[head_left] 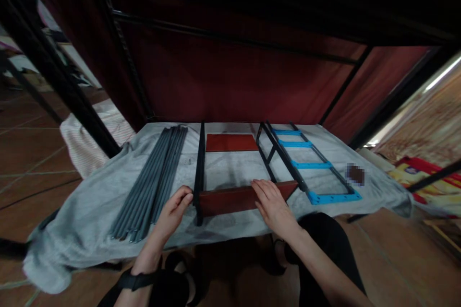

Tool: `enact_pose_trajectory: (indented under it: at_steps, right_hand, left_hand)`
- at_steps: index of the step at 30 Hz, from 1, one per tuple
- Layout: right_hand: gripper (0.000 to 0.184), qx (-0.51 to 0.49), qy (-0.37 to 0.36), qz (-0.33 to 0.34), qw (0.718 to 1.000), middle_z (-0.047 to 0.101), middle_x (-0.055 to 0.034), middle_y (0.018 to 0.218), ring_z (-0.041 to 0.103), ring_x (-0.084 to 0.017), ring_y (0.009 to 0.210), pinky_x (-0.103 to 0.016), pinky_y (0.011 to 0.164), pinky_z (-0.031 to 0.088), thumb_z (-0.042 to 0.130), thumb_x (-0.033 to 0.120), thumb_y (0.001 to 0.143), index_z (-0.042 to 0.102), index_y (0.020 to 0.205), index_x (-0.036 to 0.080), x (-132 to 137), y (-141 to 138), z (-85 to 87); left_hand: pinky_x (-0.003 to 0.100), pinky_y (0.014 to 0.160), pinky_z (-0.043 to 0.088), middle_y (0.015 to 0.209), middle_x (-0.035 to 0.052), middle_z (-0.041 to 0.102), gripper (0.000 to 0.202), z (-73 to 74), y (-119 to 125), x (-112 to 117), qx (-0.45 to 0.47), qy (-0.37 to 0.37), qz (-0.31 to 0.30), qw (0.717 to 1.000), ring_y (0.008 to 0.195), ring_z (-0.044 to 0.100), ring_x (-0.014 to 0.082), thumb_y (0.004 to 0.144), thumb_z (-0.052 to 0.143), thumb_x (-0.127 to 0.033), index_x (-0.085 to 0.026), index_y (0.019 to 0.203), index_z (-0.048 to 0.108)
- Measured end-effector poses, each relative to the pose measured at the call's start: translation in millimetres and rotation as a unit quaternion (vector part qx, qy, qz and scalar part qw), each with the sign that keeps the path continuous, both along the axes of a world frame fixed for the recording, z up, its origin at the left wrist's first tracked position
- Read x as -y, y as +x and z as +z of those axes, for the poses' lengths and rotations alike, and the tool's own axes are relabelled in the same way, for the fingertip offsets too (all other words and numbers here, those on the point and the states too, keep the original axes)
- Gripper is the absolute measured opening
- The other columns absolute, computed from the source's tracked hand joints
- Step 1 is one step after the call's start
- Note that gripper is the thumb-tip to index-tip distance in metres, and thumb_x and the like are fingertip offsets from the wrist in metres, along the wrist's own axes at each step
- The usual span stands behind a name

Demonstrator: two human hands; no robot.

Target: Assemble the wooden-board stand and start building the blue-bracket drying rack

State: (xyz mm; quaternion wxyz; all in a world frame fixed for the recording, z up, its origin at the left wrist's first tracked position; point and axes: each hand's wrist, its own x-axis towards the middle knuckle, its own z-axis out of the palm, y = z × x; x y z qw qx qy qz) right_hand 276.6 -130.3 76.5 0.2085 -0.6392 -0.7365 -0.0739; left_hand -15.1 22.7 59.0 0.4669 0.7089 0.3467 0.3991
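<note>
My left hand (176, 207) is closed in a pinch beside the near end of a black metal side frame (200, 168). Whatever its fingertips hold is too small to make out. My right hand (273, 205) lies over the top edge of a brown board (226, 200), thumb on the near face and fingers over the edge. That board spans between the left side frame and a second black side frame (283, 156), which has a diagonal brace. Farther back, another reddish-brown board (231, 142) sits between the same frames.
Grey metal tubes (151, 182) lie bundled at left, with small metal pieces (188, 161) nearby. At right lies a frame with blue crosspieces (311, 165). A grey cloth (86, 220) covers the work surface. Dark posts (61, 67) and a dark red curtain (230, 81) surround it.
</note>
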Motion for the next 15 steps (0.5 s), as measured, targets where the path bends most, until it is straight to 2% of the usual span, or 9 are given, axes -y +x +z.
enact_pose_trajectory:
  at_steps: [5, 9, 12, 15]
  right_hand:
    - [0.067, -0.006, -0.002, -0.007, 1.000, 0.049, -0.0103, 0.146, 0.040, -0.025, 0.139, -0.054, 0.118, 0.032, 0.044, 0.012, 0.090, 0.027, 0.154, 0.022, -2, -2, 4.2]
    - [0.062, 0.010, -0.021, -0.001, 1.000, 0.046, -0.0110, 0.150, 0.036, -0.025, 0.142, -0.050, 0.120, 0.029, 0.043, 0.014, 0.092, 0.030, 0.153, 0.017, -2, -1, 8.1]
    - [0.059, -0.007, -0.010, -0.006, 1.000, 0.042, -0.0103, 0.152, 0.033, -0.024, 0.143, -0.049, 0.120, 0.030, 0.043, 0.016, 0.093, 0.032, 0.151, 0.016, 5, 1, 12.0]
    - [0.057, -0.051, 0.025, -0.022, 0.998, 0.042, -0.0090, 0.152, 0.034, -0.024, 0.143, -0.051, 0.118, 0.033, 0.042, 0.016, 0.093, 0.036, 0.149, 0.020, 20, 9, 15.5]
  left_hand:
    - [0.025, 0.066, 0.039, 0.074, -0.0011, 0.049, 0.029, -1.4, -1, -3, 0.000, -0.014, 0.022, 1.000, 0.071, 0.046, 0.0162, 0.083, 0.061, -0.050, -0.021, 0.079, 0.058]
    - [0.024, 0.065, 0.039, 0.073, -0.0014, 0.052, 0.031, -3.9, -1, -1, 0.010, -0.034, 0.040, 0.999, 0.071, 0.046, 0.0156, 0.079, 0.066, -0.051, -0.021, 0.079, 0.060]
    - [0.023, 0.064, 0.040, 0.072, -0.0024, 0.052, 0.036, -8.4, 3, 1, 0.077, -0.091, 0.065, 0.991, 0.069, 0.047, 0.0144, 0.074, 0.071, -0.054, -0.020, 0.080, 0.061]
    - [0.024, 0.065, 0.043, 0.078, -0.0018, 0.058, 0.043, -12.8, 12, 1, 0.159, -0.145, 0.117, 0.970, 0.072, 0.051, 0.0143, 0.067, 0.074, -0.059, -0.020, 0.083, 0.063]
